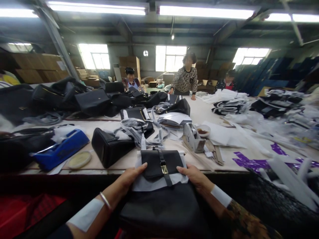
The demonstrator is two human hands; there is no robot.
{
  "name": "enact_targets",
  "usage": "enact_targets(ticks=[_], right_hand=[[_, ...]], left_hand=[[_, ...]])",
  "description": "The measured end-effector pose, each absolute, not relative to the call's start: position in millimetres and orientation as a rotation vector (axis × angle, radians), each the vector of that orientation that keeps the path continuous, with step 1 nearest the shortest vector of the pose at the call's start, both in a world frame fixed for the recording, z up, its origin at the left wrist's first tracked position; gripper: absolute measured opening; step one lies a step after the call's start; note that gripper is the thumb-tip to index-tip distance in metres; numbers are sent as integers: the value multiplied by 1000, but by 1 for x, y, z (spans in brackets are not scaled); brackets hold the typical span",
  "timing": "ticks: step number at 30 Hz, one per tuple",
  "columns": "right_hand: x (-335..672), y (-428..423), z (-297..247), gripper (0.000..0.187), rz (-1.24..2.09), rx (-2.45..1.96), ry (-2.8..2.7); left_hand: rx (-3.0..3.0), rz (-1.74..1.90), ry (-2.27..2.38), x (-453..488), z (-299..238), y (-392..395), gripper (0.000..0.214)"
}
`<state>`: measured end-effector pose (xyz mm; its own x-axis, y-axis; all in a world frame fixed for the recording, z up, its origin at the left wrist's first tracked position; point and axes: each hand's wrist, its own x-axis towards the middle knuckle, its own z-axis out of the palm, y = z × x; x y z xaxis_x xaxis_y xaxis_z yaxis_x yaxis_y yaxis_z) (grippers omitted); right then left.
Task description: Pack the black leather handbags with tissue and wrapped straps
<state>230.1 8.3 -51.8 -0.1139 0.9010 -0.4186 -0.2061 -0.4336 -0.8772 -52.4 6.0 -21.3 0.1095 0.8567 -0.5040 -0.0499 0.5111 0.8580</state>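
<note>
In front of me a black handbag [159, 205] stands upright at the table's front edge. Its flap [151, 161] carries a strap with a gold buckle [164, 169], and a white sheet [142, 186] shows from under the flap. My left hand [134, 174] grips the bag's left side, thumb on the flap's edge. On the opposite side my right hand [194, 175] holds it the same way. Both hands are closed, with most of the fingers hidden behind the sheet and bag. Just beyond lies another black bag [109, 147] with plastic-wrapped straps [134, 127].
A blue tape dispenser [64, 147] and a round lid [80, 160] are at left. Right of centre stand a grey tape dispenser [195, 139] and a bowl [203, 129]. Black bags [92, 101] are heaped at far left. Across the table a person [185, 78] leans on it.
</note>
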Motion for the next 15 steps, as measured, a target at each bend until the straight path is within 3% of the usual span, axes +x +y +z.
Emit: enact_targets(ticks=[7, 15], right_hand=[[236, -11, -13, 54, 1364, -1183, -1020], [245, -15, 60, 55, 1262, -1036, -1081]], left_hand=[[983, 930, 1143, -39, 6, -2, 61], [1002, 1091, 1205, -38, 71, 8, 51]])
